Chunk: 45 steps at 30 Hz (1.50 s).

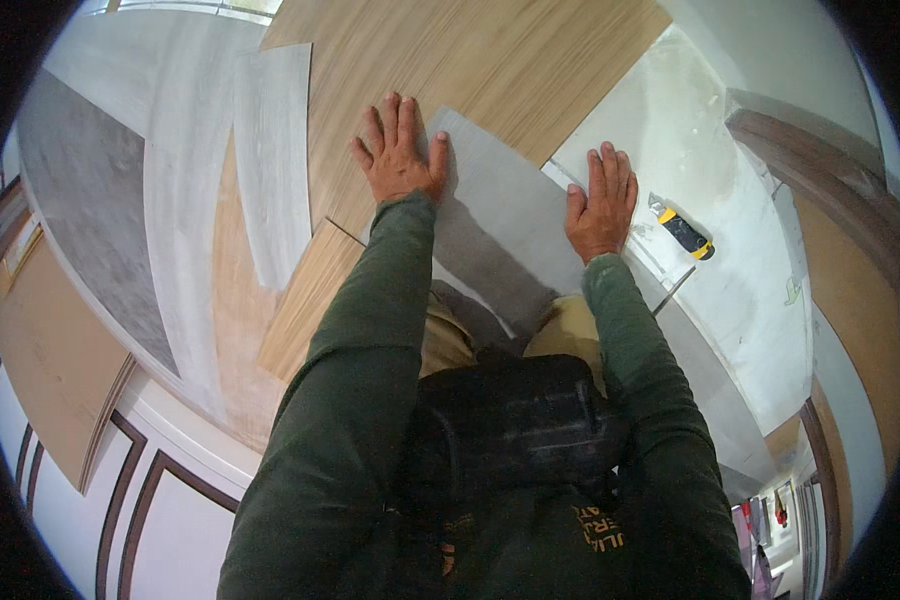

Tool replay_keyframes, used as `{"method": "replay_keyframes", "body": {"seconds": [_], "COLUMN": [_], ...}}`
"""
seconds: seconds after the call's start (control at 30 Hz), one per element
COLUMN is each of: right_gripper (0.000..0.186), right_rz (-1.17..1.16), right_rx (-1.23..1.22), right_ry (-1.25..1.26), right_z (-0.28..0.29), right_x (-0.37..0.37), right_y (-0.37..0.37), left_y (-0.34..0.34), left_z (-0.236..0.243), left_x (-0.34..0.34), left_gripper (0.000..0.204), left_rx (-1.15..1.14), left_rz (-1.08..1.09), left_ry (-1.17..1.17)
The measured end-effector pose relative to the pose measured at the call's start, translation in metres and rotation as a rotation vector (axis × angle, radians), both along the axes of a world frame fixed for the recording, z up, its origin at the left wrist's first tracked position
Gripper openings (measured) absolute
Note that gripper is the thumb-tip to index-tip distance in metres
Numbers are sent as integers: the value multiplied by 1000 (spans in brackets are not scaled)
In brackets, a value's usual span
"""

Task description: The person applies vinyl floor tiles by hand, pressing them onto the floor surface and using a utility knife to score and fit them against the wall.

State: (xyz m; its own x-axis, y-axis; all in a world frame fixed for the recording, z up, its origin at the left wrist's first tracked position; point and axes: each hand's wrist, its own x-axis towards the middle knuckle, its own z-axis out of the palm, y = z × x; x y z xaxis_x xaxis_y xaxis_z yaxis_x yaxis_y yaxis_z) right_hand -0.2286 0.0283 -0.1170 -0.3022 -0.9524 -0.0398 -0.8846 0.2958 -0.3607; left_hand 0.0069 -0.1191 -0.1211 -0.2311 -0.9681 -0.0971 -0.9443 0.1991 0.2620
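One dark-green long-sleeved shirt (320,430), orange lettering (600,528) on front. Light-brown wood-grain panel (470,60) ahead. Grey rectangular plank (500,190) between palms. Left grip (400,165) flat, fingers fanned; right grip (602,205) flat at plank's right edge. Yellow-and-black utility knife (685,232) near right grip.

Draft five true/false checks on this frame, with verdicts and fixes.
1. A flat matte-grey panel lies between the bare left hand and bare right hand. True.
2. The left hand is clenched into a fist. False: it is open, fingers spread, over a light-brown wood-grain board.
3. A black-and-yellow utility knife lies to the right of the right hand. True.
4. The right hand grips that knife. False: they are apart.
5. Both forearms are bare. False: dark-green fabric sleeves cover them.
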Motion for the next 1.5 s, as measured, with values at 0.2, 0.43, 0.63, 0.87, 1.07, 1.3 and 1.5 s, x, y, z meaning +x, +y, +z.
{"method": "replay_keyframes", "body": {"seconds": [0.2,0.43,0.63,0.87,1.07,1.3,1.5], "right_gripper": [53,52,54,55,39,31,31], "right_rz": [-14,1,3,129,76,-206,-61], "right_rx": [-21,-84,-113,-69,147,353,592], "right_ry": [-18,-13,26,-145,-521,-613,-290], "right_z": [4,7,4,10,48,73,81], "right_x": [-5,-3,4,-14,-55,-99,-118], "right_y": [0,-4,-4,8,68,200,329], "left_y": [1,33,93,100,92,79,129], "left_z": [-1,16,51,65,78,67,67], "left_x": [-8,-69,-76,-89,-70,98,249], "left_gripper": [72,87,82,87,73,53,96], "left_rx": [-20,179,381,503,578,611,445], "left_rz": [-7,108,-290,-241,-524,490,584], "left_ry": [-24,-198,-153,-203,-214,375,-281]}}
